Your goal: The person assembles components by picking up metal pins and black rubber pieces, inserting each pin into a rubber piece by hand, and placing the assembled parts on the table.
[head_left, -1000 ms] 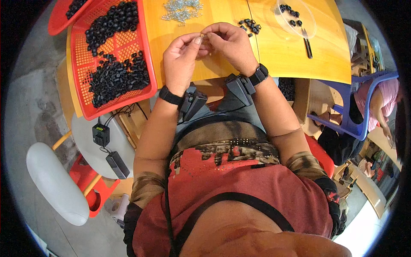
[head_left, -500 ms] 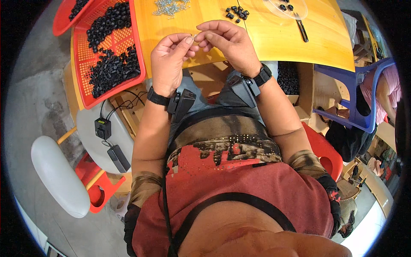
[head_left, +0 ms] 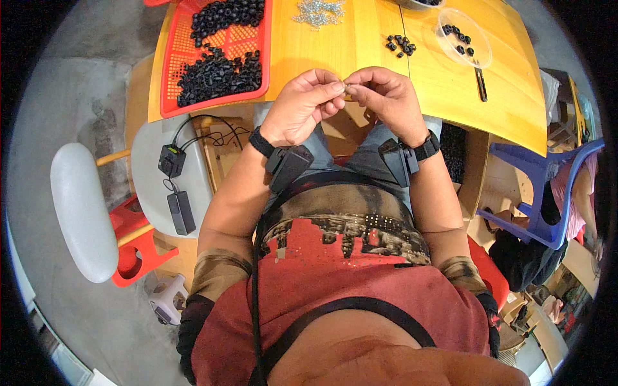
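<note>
At the near edge of the yellow table, my left hand and my right hand meet fingertip to fingertip. Thumb and forefinger of each are pinched around a tiny piece that is too small to name. Beyond them lies a heap of small silvery pieces. A small cluster of black parts sits past my right hand. Left of my hands, a red perforated basket holds two heaps, round black parts and smaller black parts.
A clear round tub with several black parts stands at the right, beside a slim black-handled tool. A grey stool seat carries cabled black boxes. Another person sits near a blue plastic chair at the right.
The whole view has shifted, so the table and basket appear lower and further right. Both hands stay pinched together at the table's near edge.
</note>
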Demonstrator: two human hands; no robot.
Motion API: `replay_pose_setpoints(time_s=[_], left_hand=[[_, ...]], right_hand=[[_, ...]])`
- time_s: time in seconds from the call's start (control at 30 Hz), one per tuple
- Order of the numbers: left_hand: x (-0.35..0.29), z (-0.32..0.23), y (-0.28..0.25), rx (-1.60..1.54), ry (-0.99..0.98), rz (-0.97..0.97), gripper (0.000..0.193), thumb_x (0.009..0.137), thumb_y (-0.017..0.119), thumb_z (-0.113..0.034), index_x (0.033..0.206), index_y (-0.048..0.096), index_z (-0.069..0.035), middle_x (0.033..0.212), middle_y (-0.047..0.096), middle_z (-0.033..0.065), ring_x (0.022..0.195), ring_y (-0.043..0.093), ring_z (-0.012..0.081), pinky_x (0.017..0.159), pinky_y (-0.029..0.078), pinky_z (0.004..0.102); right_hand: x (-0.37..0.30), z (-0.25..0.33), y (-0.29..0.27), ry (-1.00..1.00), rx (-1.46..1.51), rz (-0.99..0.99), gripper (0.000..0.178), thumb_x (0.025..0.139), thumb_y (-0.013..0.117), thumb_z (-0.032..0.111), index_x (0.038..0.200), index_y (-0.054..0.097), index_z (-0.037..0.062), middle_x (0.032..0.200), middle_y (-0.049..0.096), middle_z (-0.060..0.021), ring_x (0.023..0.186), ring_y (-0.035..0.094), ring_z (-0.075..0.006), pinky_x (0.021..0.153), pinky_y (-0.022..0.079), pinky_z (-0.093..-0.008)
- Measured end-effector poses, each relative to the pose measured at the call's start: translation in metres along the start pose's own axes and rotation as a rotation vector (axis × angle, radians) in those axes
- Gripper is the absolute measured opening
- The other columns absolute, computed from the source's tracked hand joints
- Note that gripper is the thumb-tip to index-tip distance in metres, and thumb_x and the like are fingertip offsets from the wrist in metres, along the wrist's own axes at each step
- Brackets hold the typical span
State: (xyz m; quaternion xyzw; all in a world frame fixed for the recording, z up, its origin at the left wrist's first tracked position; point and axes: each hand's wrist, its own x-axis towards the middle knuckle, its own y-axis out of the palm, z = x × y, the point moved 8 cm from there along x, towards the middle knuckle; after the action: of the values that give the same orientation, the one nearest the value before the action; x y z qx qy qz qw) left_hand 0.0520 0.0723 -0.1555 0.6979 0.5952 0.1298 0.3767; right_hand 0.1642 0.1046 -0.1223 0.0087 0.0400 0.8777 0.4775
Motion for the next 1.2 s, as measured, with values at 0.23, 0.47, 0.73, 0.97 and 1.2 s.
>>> replay_pose_setpoints(time_s=[0.23,0.47,0.73,0.97,1.2], left_hand=[[-0.039,-0.065,-0.003,0.491,0.012,-0.08,0.02,0.086,0.053,-0.015,0.102,0.052,-0.003,0.094,0.061,0.0108,0.075,0.061,0.015,0.067,0.049,0.0227],[-0.056,-0.214,-0.087,1.279,0.146,-0.407,0.03,0.08,0.062,-0.029,0.098,0.057,-0.006,0.084,0.06,-0.0006,0.071,0.057,0.0064,0.062,0.047,0.0191],[-0.033,-0.247,-0.228,1.442,-0.146,-0.671,0.019,0.074,0.066,-0.021,0.081,0.061,-0.004,0.07,0.059,0.0021,0.062,0.058,0.0082,0.05,0.047,0.021],[-0.012,-0.248,-0.21,1.877,-0.215,-0.873,0.027,0.072,0.068,-0.017,0.09,0.064,0.003,0.082,0.063,0.0166,0.074,0.064,0.0176,0.065,0.052,0.0272],[0.014,-0.24,-0.236,2.301,-0.193,-0.69,0.041,0.068,0.068,-0.037,0.078,0.063,0.003,0.072,0.061,0.0206,0.063,0.061,0.0318,0.068,0.05,0.0369]], right_hand=[[0.004,-0.018,-0.018,0.019,0.081,-0.111,0.007,0.078,0.06,0.002,0.085,0.059,0.0008,0.077,0.058,0.0018,0.07,0.053,-0.0041,0.063,0.043,-0.0176],[0.015,-0.032,-0.008,0.089,0.014,-0.125,0.004,0.077,0.059,0.002,0.081,0.057,0.002,0.073,0.054,0.0049,0.065,0.049,-0.0022,0.059,0.039,-0.0159],[0.015,-0.051,0.01,0.219,0.033,-0.076,0.005,0.078,0.059,0.003,0.082,0.057,0.0013,0.072,0.054,0.0046,0.063,0.047,-0.0012,0.055,0.038,-0.0152],[0.009,-0.054,0.014,0.296,-0.074,-0.044,0.005,0.078,0.059,0.003,0.082,0.057,0.0015,0.072,0.054,0.0038,0.064,0.048,-0.0016,0.057,0.039,-0.0158],[0.007,-0.045,0.016,0.192,-0.169,-0.043,0.005,0.077,0.06,0.004,0.081,0.058,0.0007,0.073,0.055,0.0034,0.066,0.05,-0.0029,0.061,0.041,-0.0167]])
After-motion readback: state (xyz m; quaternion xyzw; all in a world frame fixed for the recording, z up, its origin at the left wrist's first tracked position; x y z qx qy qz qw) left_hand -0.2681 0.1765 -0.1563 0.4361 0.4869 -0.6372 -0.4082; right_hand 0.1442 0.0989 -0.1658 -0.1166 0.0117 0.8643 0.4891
